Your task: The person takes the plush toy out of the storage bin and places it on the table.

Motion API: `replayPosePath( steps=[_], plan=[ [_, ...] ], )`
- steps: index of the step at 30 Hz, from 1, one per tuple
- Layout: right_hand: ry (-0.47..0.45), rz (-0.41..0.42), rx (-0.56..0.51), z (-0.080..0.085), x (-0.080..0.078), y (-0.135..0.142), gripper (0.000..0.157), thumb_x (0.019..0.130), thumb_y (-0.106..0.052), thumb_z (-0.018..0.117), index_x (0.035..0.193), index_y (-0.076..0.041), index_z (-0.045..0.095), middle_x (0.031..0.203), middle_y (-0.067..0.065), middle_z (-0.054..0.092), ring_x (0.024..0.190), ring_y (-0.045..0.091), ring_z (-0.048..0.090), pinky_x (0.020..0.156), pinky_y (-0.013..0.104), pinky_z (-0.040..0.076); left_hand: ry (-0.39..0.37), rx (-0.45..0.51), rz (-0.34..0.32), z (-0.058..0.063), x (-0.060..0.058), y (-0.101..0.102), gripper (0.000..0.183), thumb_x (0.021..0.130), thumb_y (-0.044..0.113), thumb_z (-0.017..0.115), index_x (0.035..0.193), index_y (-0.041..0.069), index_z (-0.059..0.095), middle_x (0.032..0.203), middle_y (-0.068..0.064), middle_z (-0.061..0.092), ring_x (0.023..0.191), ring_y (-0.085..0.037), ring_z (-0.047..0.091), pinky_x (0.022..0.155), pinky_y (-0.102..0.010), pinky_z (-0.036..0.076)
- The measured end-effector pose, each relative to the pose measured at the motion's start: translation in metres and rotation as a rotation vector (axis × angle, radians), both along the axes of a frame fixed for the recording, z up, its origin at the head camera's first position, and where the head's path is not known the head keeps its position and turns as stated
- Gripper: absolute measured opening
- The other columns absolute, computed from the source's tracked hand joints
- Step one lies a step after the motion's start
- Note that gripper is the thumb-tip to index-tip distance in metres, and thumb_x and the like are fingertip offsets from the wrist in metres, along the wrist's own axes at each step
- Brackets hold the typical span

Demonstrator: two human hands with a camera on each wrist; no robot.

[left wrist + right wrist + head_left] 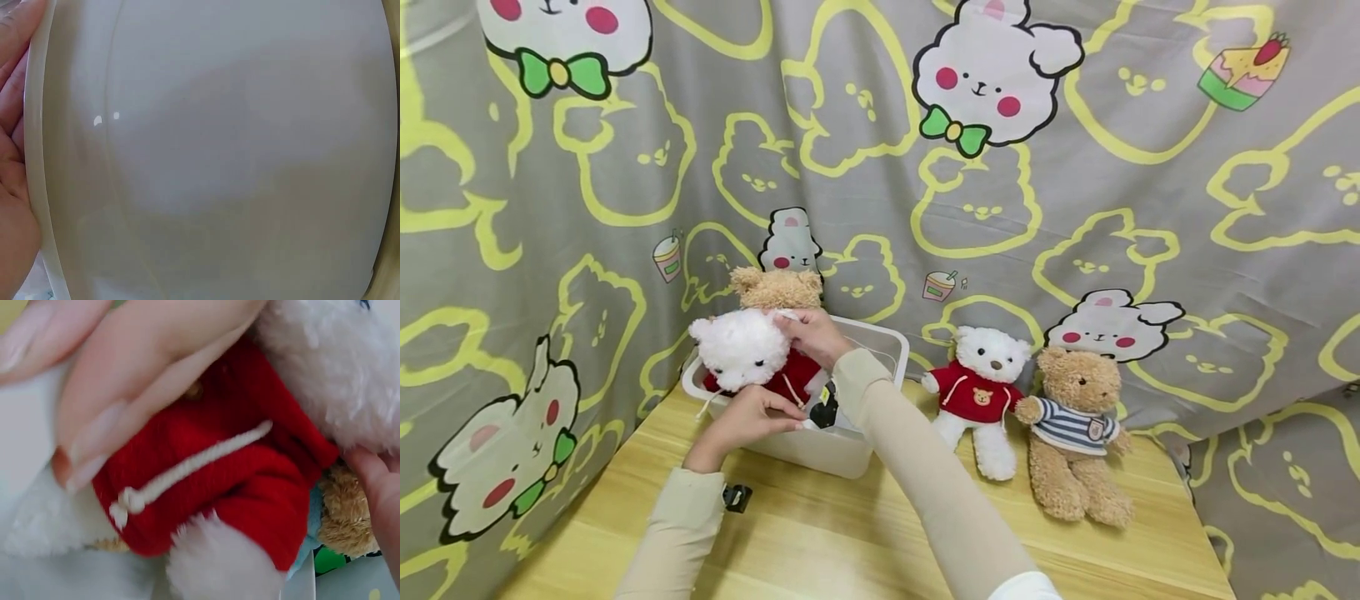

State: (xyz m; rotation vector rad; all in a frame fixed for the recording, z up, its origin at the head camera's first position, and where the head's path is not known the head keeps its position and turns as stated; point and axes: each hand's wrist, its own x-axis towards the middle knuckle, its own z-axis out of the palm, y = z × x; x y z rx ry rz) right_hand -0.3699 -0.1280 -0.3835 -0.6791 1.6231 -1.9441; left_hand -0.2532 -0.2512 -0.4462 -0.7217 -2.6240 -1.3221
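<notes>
A white teddy bear [741,350] in a red sweater sits leaning in the white plastic bin [820,450]. My right hand [812,333] holds it by the side of its head, fingers at the ear. In the right wrist view, the right thumb [378,487] lies against the fur below the head. My left hand [748,425] is low in front of the bear, over the bin's front rim. Its fingertips [87,450] rest at the hem of the red sweater [212,462], thumb apart. Behind sits a brown teddy bear [778,287], mostly hidden.
Right of the bin, another white bear [981,396] in a red sweater sits beside a brown bear [1075,433] in a striped sweater. They lean toward a patterned grey cloth [865,183]. Wooden tabletop [805,542] extends in front of the bin.
</notes>
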Motion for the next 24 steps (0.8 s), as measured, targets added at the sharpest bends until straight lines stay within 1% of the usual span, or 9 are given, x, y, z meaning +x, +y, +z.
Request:
replayPosePath(
  steps=[2, 5, 7, 9, 12, 16, 18, 21, 24],
  plan=[
    [-0.011, -0.040, -0.012, 0.002, -0.001, 0.005, 0.032, 0.096, -0.010, 0.053, 0.120, 0.012, 0.058, 0.120, 0.015, 0.063, 0.095, 0.015, 0.062, 0.082, 0.031, 0.052, -0.027, 0.000, 0.000, 0.000, 0.000, 0.001, 0.007, 0.080, 0.014, 0.076, 0.085, 0.010, 0.077, 0.083, 0.001, 0.073, 0.074, -0.002, 0.064, 0.065, -0.022, 0.051],
    [-0.025, -0.097, -0.021, 0.007, -0.001, 0.013, 0.031, 0.096, -0.011, 0.054, 0.116, 0.013, 0.060, 0.103, 0.010, 0.068, 0.082, 0.013, 0.063, 0.072, 0.029, 0.052, -0.032, -0.025, 0.012, -0.001, 0.000, 0.002, 0.008, 0.080, 0.018, 0.076, 0.085, 0.012, 0.078, 0.083, 0.002, 0.073, 0.074, -0.001, 0.063, 0.064, -0.022, 0.050],
    [-0.031, -0.113, -0.042, 0.011, -0.001, 0.018, 0.032, 0.096, -0.012, 0.054, 0.116, 0.013, 0.060, 0.099, 0.006, 0.068, 0.079, 0.012, 0.062, 0.069, 0.028, 0.051, -0.022, -0.031, 0.022, -0.001, 0.001, 0.002, 0.008, 0.080, 0.018, 0.076, 0.085, 0.013, 0.078, 0.083, 0.003, 0.073, 0.074, -0.001, 0.063, 0.064, -0.022, 0.050],
    [-0.036, -0.127, -0.075, 0.016, 0.000, 0.023, 0.032, 0.096, -0.011, 0.054, 0.118, 0.012, 0.059, 0.098, 0.005, 0.069, 0.079, 0.012, 0.063, 0.069, 0.027, 0.051, 0.003, -0.032, 0.032, -0.001, 0.001, 0.002, 0.007, 0.079, 0.017, 0.077, 0.084, 0.013, 0.078, 0.081, 0.003, 0.073, 0.074, -0.001, 0.063, 0.062, -0.022, 0.049],
    [-0.046, -0.168, -0.130, 0.025, 0.000, 0.030, 0.030, 0.096, -0.010, 0.053, 0.115, 0.013, 0.060, 0.096, 0.005, 0.068, 0.080, 0.012, 0.062, 0.070, 0.027, 0.051, 0.033, -0.032, 0.042, -0.001, 0.001, 0.002, 0.005, 0.077, 0.016, 0.078, 0.082, 0.014, 0.078, 0.079, 0.004, 0.073, 0.070, 0.000, 0.061, 0.056, -0.021, 0.047],
    [-0.063, -0.217, -0.136, 0.040, 0.001, 0.038, 0.030, 0.096, -0.012, 0.054, 0.111, 0.014, 0.060, 0.086, 0.003, 0.065, 0.075, 0.013, 0.060, 0.067, 0.027, 0.050, 0.035, -0.036, 0.045, 0.000, 0.003, 0.002, 0.006, 0.077, 0.016, 0.078, 0.082, 0.014, 0.078, 0.079, 0.004, 0.073, 0.066, 0.003, 0.057, 0.053, -0.021, 0.045],
    [-0.071, -0.228, -0.134, 0.049, 0.002, 0.042, 0.033, 0.096, -0.014, 0.054, 0.116, 0.011, 0.060, 0.091, 0.003, 0.067, 0.076, 0.012, 0.061, 0.068, 0.028, 0.051, -0.001, -0.025, 0.044, 0.000, 0.004, 0.001, 0.007, 0.078, 0.017, 0.077, 0.083, 0.013, 0.078, 0.081, 0.002, 0.073, 0.067, 0.002, 0.058, 0.054, -0.021, 0.045],
    [-0.094, -0.282, -0.161, 0.064, 0.003, 0.048, 0.035, 0.096, -0.015, 0.055, 0.121, 0.009, 0.058, 0.107, 0.010, 0.068, 0.077, 0.012, 0.062, 0.069, 0.027, 0.051, -0.060, -0.008, 0.043, 0.001, 0.005, 0.001, 0.009, 0.080, 0.017, 0.076, 0.086, 0.010, 0.077, 0.085, -0.001, 0.073, 0.073, -0.001, 0.061, 0.060, -0.022, 0.048],
    [-0.124, -0.359, -0.217, 0.085, 0.003, 0.058, 0.034, 0.095, -0.014, 0.056, 0.123, 0.006, 0.058, 0.113, 0.012, 0.066, 0.075, 0.010, 0.061, 0.068, 0.025, 0.050, -0.065, -0.002, 0.051, 0.001, 0.004, 0.001, 0.010, 0.080, 0.017, 0.076, 0.086, 0.009, 0.077, 0.084, -0.003, 0.073, 0.075, -0.003, 0.063, 0.062, -0.022, 0.049]
  ],
)
